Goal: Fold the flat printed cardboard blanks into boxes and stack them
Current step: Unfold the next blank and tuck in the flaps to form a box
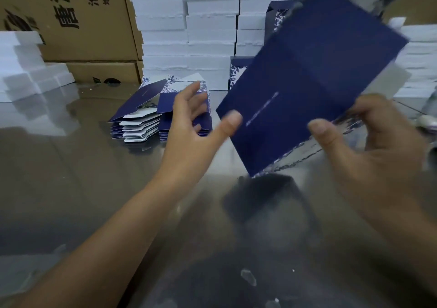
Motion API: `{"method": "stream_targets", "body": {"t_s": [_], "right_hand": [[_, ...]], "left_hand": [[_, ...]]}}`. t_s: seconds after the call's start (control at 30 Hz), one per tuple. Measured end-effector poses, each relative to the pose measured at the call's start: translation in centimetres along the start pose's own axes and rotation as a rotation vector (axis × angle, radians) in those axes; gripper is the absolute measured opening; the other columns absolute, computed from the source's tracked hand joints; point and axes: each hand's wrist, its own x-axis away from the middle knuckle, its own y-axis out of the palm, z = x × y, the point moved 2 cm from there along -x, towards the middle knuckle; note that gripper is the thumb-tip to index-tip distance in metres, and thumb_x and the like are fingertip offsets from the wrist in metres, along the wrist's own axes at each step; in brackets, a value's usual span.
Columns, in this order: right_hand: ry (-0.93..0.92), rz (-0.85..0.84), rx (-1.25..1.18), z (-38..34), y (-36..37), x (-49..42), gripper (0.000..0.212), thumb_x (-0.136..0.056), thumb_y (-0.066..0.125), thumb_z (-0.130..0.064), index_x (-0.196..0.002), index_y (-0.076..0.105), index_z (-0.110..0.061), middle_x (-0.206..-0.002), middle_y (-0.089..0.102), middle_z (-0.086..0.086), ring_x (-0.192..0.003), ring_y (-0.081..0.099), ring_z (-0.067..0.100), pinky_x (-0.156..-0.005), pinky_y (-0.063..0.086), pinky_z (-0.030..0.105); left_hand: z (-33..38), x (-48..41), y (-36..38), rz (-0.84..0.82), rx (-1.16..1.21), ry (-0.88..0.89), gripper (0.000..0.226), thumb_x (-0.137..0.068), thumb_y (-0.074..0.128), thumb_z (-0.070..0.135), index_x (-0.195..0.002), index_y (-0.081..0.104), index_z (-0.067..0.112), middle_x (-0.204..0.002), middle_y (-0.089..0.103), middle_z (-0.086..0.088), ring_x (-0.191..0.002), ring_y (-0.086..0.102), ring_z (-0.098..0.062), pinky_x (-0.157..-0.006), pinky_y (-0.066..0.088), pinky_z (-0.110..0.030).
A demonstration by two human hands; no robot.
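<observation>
A dark blue printed cardboard blank (307, 76) hangs tilted above the table, blurred by motion. My right hand (378, 156) pinches its lower right edge, with the thumb on the printed face and the fingers behind. My left hand (196, 123) is spread with relaxed fingers, and its thumb touches the blank's left corner. The left hand's fingers reach over a pile of flat blue and white blanks (139, 121) lying on the glossy table (71, 177). Two dark blue folded boxes (237, 70) stand stacked behind the held blank, mostly hidden by it.
White foam blocks (208, 24) are stacked high along the back and at the right. More foam pieces (28, 71) lie at the left. Brown cartons (78, 24) with black print stand at the back left. A dark reflection shows on the table below the blank.
</observation>
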Motion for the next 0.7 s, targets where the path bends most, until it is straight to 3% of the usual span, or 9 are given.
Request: {"method": "stream_targets", "body": {"t_s": [0.07,0.13,0.23,0.37,0.47,0.6,0.7], "right_hand": [[-0.236,-0.071,0.187,-0.8,0.5,0.6,0.028,-0.091,0.058,-0.029,-0.084,0.066,-0.004,-0.086,0.062,-0.004,-0.087,0.055,0.010,-0.088,0.039,0.025],[-0.380,-0.128,0.249,-1.3,1.3,1.1,0.028,-0.090,0.060,-0.026,-0.078,0.070,-0.003,-0.088,0.068,0.005,-0.092,0.057,0.015,-0.095,0.037,0.039],[-0.469,-0.156,0.290,-1.6,2.0,1.4,0.025,-0.088,0.063,-0.024,-0.075,0.072,-0.004,-0.089,0.071,0.006,-0.093,0.060,0.016,-0.096,0.036,0.040],[-0.503,-0.145,0.296,-1.9,2.1,1.6,0.025,-0.087,0.064,-0.025,-0.075,0.073,-0.005,-0.088,0.071,0.004,-0.092,0.064,0.018,-0.093,0.040,0.039],[-0.449,-0.169,0.262,-2.0,1.9,1.5,0.030,-0.091,0.057,-0.022,-0.070,0.072,-0.006,-0.086,0.071,0.004,-0.088,0.068,0.019,-0.091,0.043,0.039],[-0.383,-0.272,0.121,-2.2,1.4,1.0,0.046,-0.098,0.040,-0.026,-0.067,0.066,-0.005,-0.078,0.057,-0.005,-0.077,0.054,0.010,-0.081,0.040,0.029],[-0.270,-0.241,0.002,-2.5,1.0,1.0,0.043,-0.101,0.030,-0.027,-0.089,0.066,-0.007,-0.087,0.053,-0.009,-0.078,0.053,0.006,-0.076,0.039,0.018]], "left_hand": [[0.5,0.6,0.4,-0.113,-0.131,0.157,0.103,-0.051,0.082,0.052,-0.136,0.025,0.043,-0.139,0.039,0.020,-0.129,0.035,0.010,-0.097,0.032,-0.003],[0.4,0.8,0.9,-0.176,-0.181,0.277,0.123,-0.048,0.086,0.044,-0.146,0.015,0.029,-0.147,0.034,0.009,-0.136,0.031,0.000,-0.108,0.029,-0.014],[0.1,1.0,1.2,-0.176,-0.161,0.357,0.139,-0.052,0.089,0.037,-0.149,-0.009,0.013,-0.152,0.024,-0.009,-0.140,0.030,-0.012,-0.113,0.030,-0.027],[0.3,1.4,1.6,-0.163,-0.121,0.431,0.143,-0.057,0.088,0.040,-0.146,-0.022,0.018,-0.154,0.011,-0.021,-0.142,0.026,-0.019,-0.110,0.029,-0.019],[0.5,1.5,1.8,-0.128,-0.169,0.520,0.129,-0.063,0.078,0.054,-0.145,-0.017,0.029,-0.153,0.010,-0.015,-0.143,0.021,-0.018,-0.107,0.028,-0.013],[-0.2,1.2,1.6,-0.120,-0.207,0.596,0.126,-0.057,0.086,0.043,-0.147,-0.003,0.039,-0.150,0.016,-0.011,-0.141,0.025,-0.024,-0.105,0.031,-0.014],[-0.6,0.8,1.2,-0.113,-0.277,0.774,0.114,-0.060,0.086,0.043,-0.145,0.012,0.035,-0.148,0.014,-0.005,-0.140,0.025,-0.022,-0.105,0.036,-0.024]]}}
